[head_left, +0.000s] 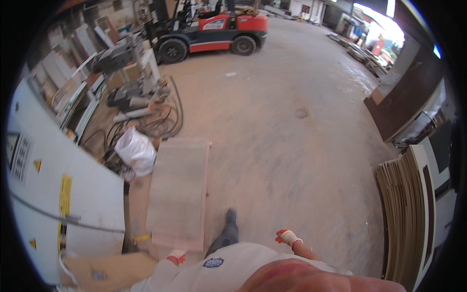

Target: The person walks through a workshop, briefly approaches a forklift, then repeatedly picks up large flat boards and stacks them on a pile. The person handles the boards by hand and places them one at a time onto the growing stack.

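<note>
My left hand wears a white glove with red on the palm side and fingers. It hangs low beside my body, close to the near edge of a flat grey-brown board lying on the left. The fingers look loosely apart with nothing seen in them. On the other side, my right hand in a matching glove is held out over bare floor. Its fingers are slightly curled and apart, and no object shows in it. One leg with a dark shoe steps forward between the hands.
A white cabinet with warning labels stands at left, a brown sheet near its foot. Beyond are a white sack, coiled hoses and machinery. A red forklift is far ahead. Stacked thin boards line the right.
</note>
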{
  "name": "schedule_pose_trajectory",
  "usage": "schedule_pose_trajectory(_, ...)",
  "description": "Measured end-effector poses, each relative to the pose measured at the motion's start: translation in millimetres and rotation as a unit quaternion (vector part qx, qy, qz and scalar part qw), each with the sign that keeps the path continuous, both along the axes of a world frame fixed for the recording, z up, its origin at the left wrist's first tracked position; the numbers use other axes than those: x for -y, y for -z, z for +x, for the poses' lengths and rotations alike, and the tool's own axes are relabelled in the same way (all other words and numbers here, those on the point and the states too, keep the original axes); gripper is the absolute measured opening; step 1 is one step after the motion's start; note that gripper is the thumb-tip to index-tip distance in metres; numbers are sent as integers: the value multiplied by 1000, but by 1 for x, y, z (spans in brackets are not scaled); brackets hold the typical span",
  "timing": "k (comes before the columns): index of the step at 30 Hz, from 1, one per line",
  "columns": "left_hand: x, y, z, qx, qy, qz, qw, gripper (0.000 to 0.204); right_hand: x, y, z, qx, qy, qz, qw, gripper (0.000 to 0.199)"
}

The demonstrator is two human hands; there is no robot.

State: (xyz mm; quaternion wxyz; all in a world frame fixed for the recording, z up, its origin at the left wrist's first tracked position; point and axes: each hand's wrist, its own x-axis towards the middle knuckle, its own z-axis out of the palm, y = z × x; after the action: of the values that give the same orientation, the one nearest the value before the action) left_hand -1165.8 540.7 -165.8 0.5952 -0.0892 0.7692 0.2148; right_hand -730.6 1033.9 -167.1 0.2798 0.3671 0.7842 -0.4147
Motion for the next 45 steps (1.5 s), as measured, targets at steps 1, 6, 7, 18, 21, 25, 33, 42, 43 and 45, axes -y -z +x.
schedule_pose_trajectory(1, -35, 6, -17, -20, 4, -3, 1000, 45, -37, 5, -24, 24, -227, 117, 967, 18)
schedule_pose_trajectory(6, -233, -20, -132, 27, -124, 123, 984, 35, -149, -5, -70, 65, -187, 132, 971, 30)
schedule_pose_trajectory(7, -289, -28, -151, -10, -89, 92, 992, 35, -163, -13, -69, 79, 2, 74, 994, 33)
schedule_pose_trajectory(18, -853, -33, -254, -91, 155, 275, 945, 32, -412, -11, -119, 155, 402, -51, 901, 40)
schedule_pose_trajectory(21, -908, -31, -262, -67, 107, 133, 983, 38, -532, -34, -152, 88, 379, -12, 921, 40)
schedule_pose_trajectory(25, -939, -38, -274, -34, 117, 109, 987, 33, -731, -67, -207, 88, 375, -11, 923, 36)
schedule_pose_trajectory(33, -1161, -10, -336, 28, 145, -17, 989, 33, -1098, -84, -318, 21, 410, 53, 910, 46)
schedule_pose_trajectory(42, -1680, -44, -506, -62, 273, 71, 957, 35, -1245, -97, -355, 119, 267, 3, 956, 45)
schedule_pose_trajectory(43, -1750, -56, -524, -81, 240, 139, 957, 34, -1252, -96, -355, 126, 389, -9, 912, 46)
schedule_pose_trajectory(45, -1893, -76, -548, -103, 199, 243, 944, 31, -1288, -85, -359, 128, 457, -19, 880, 45)
